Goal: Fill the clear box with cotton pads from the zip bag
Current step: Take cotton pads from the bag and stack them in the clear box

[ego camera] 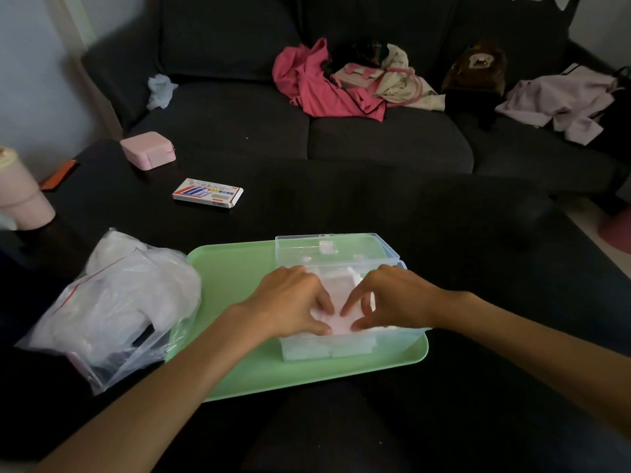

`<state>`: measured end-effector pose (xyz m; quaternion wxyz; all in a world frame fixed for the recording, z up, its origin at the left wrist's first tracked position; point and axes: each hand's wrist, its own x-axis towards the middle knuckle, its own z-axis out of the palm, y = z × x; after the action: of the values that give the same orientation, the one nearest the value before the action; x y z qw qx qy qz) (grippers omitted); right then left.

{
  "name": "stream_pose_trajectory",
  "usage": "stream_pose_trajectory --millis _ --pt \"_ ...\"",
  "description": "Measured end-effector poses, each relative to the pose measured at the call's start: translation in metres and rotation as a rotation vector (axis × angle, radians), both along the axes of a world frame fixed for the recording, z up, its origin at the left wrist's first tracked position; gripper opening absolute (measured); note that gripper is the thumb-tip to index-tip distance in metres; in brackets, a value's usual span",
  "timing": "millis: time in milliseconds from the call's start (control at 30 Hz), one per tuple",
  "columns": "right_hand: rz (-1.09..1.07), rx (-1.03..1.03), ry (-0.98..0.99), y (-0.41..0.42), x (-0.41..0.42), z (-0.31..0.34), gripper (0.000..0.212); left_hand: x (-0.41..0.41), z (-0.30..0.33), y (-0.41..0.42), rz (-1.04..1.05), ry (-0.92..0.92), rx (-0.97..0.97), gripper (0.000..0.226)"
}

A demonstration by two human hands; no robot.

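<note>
A clear plastic box point(341, 349) stands on a green tray point(235, 268), its hinged lid point(333, 249) tipped open at the back. White cotton pads point(338, 285) lie stacked inside it. My left hand point(290, 298) and my right hand point(392, 295) both reach into the box from above, fingertips pressing down on the top pads near the middle. The zip bag point(116, 302), clear with a red seal strip, lies left of the tray with more white pads inside.
On the dark table sit a small printed carton point(207, 192), a pink case point(148, 150) and a pink cup point(20, 196) at the left edge. Behind is a dark sofa point(375, 138) with clothes point(324, 80).
</note>
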<state>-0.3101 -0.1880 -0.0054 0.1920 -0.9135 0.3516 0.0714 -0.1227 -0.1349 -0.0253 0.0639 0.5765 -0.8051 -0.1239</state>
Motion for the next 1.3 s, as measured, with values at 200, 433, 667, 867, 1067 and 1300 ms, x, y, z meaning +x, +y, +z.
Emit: stream_pose_trajectory --millis 200,433,667,867,1067,1300 --pt "-0.355 0.033 -0.018 0.006 -0.015 0.005 0.018 0.009 0.006 0.003 0.110 0.007 0.009 0.019" --pt "-0.383 -0.046 0.058 0.013 -0.008 -0.013 0.022 -0.006 -0.003 -0.001 0.093 0.002 0.106 0.015" --pt "-0.231 -0.153 -0.232 -0.001 -0.017 0.000 0.013 -0.003 -0.005 -0.005 0.167 0.098 0.044 0.024" --pt "0.047 -0.407 -0.070 -0.017 -0.004 -0.010 0.029 -0.018 -0.009 -0.005 0.169 0.052 -0.133 0.041" --pt "0.075 -0.433 0.017 -0.036 0.000 -0.026 0.032 -0.023 -0.018 -0.009 0.124 -0.016 -0.118 0.038" --pt "0.059 -0.460 0.020 -0.028 0.000 -0.027 0.031 -0.021 -0.008 -0.007 0.105 -0.018 -0.055 0.039"
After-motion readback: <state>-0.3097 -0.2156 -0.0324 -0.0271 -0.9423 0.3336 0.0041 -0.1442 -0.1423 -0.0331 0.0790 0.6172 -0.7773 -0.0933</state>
